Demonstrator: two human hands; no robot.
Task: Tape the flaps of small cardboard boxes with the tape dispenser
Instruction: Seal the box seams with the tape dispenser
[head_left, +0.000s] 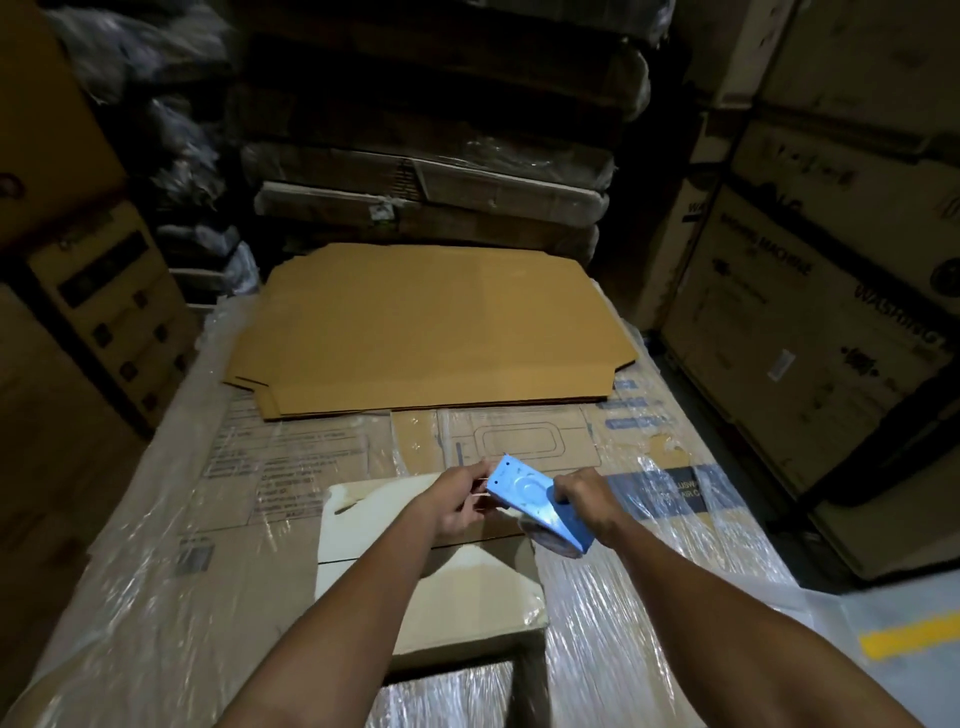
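While both bare arms reach forward over a plastic-wrapped pallet load (649, 597), the right hand (584, 501) grips the blue tape dispenser (535, 501) by its handle end, fingers curled round it, holding it tilted in the air above the work surface. The left hand (460, 501) is at the dispenser's front end, fingers curled and pinching there; what it pinches is too small to tell, likely the tape end. Under the hands lies a pale flattened cardboard box (467, 587), flaps spread, resting on the wrap. Farther back, well apart from the hands, a stack of flat brown cardboard sheets (426, 327) lies on the same surface. Big cartons printed "WASHING MACHINE" (810, 322) stand at right; more bundled cardboard (431, 171) is stacked behind. Dim lighting, edges blurred.
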